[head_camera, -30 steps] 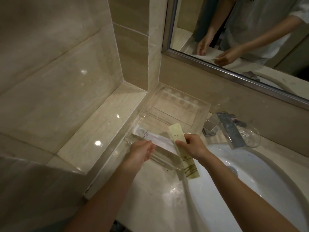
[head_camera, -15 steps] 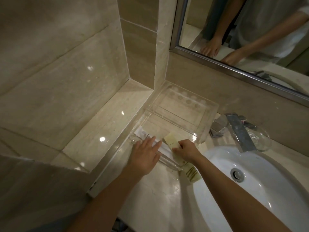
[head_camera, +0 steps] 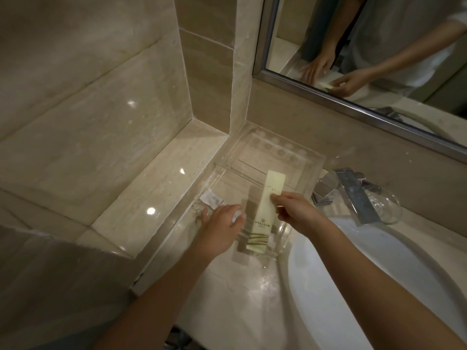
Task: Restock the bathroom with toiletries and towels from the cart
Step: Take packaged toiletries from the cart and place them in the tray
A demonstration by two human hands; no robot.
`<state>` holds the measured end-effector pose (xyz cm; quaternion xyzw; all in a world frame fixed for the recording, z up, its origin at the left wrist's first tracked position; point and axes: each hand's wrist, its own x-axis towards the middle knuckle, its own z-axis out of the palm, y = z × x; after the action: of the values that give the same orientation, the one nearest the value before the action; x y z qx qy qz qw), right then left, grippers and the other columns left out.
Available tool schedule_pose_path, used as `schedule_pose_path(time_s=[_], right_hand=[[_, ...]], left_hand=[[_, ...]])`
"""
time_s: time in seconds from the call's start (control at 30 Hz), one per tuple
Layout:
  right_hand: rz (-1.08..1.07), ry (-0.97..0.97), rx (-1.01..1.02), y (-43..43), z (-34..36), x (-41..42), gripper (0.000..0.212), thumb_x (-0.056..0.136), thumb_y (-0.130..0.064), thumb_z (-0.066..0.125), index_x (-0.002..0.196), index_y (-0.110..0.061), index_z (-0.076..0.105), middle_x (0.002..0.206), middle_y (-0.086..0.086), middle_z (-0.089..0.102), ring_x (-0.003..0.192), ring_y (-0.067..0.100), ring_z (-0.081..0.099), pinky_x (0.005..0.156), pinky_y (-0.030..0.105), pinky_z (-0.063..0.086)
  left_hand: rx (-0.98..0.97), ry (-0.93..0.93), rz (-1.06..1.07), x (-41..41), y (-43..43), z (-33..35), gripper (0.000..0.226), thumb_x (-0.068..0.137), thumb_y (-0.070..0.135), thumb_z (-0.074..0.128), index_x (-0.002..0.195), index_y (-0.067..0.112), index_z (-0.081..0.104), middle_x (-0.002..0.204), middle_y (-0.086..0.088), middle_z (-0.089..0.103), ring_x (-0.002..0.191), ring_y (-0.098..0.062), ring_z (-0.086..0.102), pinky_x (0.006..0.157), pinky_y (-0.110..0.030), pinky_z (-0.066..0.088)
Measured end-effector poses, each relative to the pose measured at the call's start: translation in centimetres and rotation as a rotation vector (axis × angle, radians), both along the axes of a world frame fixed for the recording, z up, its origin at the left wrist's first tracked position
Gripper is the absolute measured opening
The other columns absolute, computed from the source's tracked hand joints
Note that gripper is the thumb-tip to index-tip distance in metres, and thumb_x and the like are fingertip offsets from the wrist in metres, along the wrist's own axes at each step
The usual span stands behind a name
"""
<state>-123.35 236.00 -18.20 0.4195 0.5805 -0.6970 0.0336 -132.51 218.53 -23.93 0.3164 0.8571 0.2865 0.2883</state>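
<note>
One yellow packet [head_camera: 274,183], one white packet [head_camera: 211,199] — plus one clear tray [head_camera: 273,157], one tap [head_camera: 353,195], one glass [head_camera: 389,208].

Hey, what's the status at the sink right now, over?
Left hand rests on white sachet. Right hand pinches cream packet over clear tray. Faucet beside tray, not in the way.
</note>
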Motion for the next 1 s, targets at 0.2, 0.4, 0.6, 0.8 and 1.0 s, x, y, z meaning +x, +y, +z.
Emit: schedule_pose_path(time_s=[0.2,0.4,0.6,0.8,1.0], right_hand=[[-0.178,0.129,-0.124,-0.7,0.6,0.4,0.012,0.093,-0.009,0.054,0.093,-0.006,0.065,0.081,0.004,0.062,0.056,0.008,0.049,0.053,0.019,0.044],[-0.021,0.126,0.042,-1.9,1.4,0.7,0.017,0.089,-0.014,0.059,0.102,-0.004,0.065,0.089,0.003,0.064,0.075,0.012,0.056,0.069,0.025,0.044],[0.083,0.035,0.187,-4.6,0.5,0.6,0.009,0.086,-0.006,0.061,0.081,-0.011,0.067,0.080,0.003,0.067,0.069,0.009,0.060,0.056,0.014,0.045],[0.129,-0.086,0.431,-3.0,-1.0,-0.3,0.013,0.089,-0.006,0.058,0.078,-0.009,0.065,0.074,0.005,0.060,0.065,0.016,0.056,0.064,0.029,0.049],[0.459,-0.270,0.840,-0.6,-2.7,-0.7,0.015,0.091,-0.013,0.055,0.094,-0.011,0.069,0.090,0.005,0.066,0.088,0.020,0.060,0.072,0.026,0.042]], left_hand=[[0.351,-0.566,0.139,1.2,-0.3,3.6,0.016,0.093,0.015,0.054,0.101,0.004,0.064,0.096,-0.005,0.071,0.083,-0.009,0.068,0.070,-0.012,0.050],[0.403,-0.720,0.254,1.6,-0.1,4.0,0.011,0.090,0.010,0.059,0.097,0.005,0.065,0.081,0.001,0.072,0.069,-0.006,0.068,0.058,-0.017,0.050],[0.382,-0.808,0.391,2.2,1.0,3.9,0.010,0.089,0.013,0.060,0.095,0.013,0.068,0.083,-0.003,0.071,0.075,-0.014,0.067,0.073,-0.029,0.054],[0.180,-0.368,0.252,-0.4,0.9,2.9,0.016,0.082,0.015,0.064,0.068,0.024,0.061,0.071,0.002,0.064,0.067,-0.012,0.062,0.068,-0.025,0.050],[0.043,0.352,-0.134,-1.8,0.1,-0.6,0.043,0.089,0.034,0.049,0.131,0.031,0.038,0.136,0.003,0.044,0.122,-0.021,0.044,0.099,-0.041,0.041]])
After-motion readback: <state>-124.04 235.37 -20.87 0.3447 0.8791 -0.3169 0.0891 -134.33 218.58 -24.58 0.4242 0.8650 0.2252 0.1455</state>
